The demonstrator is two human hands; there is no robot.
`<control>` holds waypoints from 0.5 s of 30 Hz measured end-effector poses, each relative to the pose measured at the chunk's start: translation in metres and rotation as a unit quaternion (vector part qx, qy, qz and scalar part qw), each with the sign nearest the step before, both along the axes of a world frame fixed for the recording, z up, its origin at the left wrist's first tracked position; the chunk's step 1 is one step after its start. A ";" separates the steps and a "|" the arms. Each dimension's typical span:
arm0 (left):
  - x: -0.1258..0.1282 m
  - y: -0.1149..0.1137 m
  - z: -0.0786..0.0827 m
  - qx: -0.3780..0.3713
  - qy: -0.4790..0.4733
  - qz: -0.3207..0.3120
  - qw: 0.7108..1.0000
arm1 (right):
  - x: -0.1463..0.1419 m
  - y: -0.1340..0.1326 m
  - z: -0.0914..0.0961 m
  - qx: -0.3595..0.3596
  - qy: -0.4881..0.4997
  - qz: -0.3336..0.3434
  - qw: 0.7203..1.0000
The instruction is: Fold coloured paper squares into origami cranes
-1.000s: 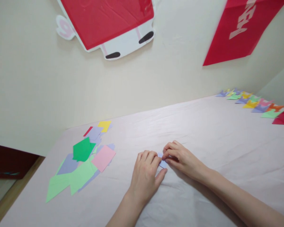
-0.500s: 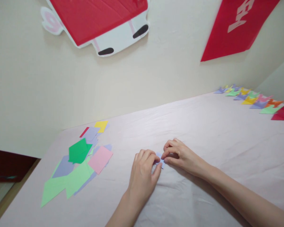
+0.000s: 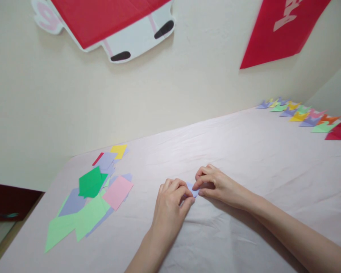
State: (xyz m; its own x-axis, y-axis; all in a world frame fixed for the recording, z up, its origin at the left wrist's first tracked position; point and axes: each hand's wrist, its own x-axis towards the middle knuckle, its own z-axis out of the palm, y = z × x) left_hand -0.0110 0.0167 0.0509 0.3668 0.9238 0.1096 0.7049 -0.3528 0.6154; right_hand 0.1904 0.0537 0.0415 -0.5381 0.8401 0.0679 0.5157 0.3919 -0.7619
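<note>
A small piece of light purple paper (image 3: 191, 186) lies on the cloth-covered table, partly covered by my fingers. My left hand (image 3: 173, 203) pinches its near left side between thumb and forefinger. From the right, my right hand (image 3: 216, 185) grips the paper's right edge, its thumb and fingertips closed on it. The two hands are close together, with only a little of the paper showing between them. Its folds are too small to make out.
Loose coloured paper sheets, among them a green sheet (image 3: 91, 182) and a pink sheet (image 3: 118, 192), lie spread at the left. Folded paper figures (image 3: 309, 117) stand in rows at the far right. Behind the table rises a wall with red decorations (image 3: 281, 34).
My left thumb has closed in against the forefinger on the paper, and less of the paper shows between my hands. The view has shifted slightly.
</note>
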 end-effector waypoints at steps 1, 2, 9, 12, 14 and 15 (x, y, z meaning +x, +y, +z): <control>0.001 0.000 0.000 0.004 -0.001 0.004 1.000 | 0.000 0.000 0.000 0.001 -0.001 0.000 1.000; 0.002 -0.001 -0.001 0.008 -0.001 0.009 1.000 | 0.000 0.000 0.000 0.002 -0.001 -0.001 1.000; 0.008 -0.001 -0.004 0.043 0.011 0.040 0.998 | -0.008 -0.003 0.002 0.005 -0.015 -0.037 0.999; 0.008 0.000 -0.008 0.057 0.029 0.047 0.997 | -0.009 -0.005 0.003 0.016 -0.023 -0.037 0.999; 0.009 0.000 -0.010 0.060 0.040 0.050 0.996 | -0.009 -0.006 0.003 0.021 -0.032 -0.040 0.998; 0.009 0.000 -0.011 0.059 0.043 0.051 0.996 | -0.009 -0.006 0.003 0.023 -0.037 -0.041 0.998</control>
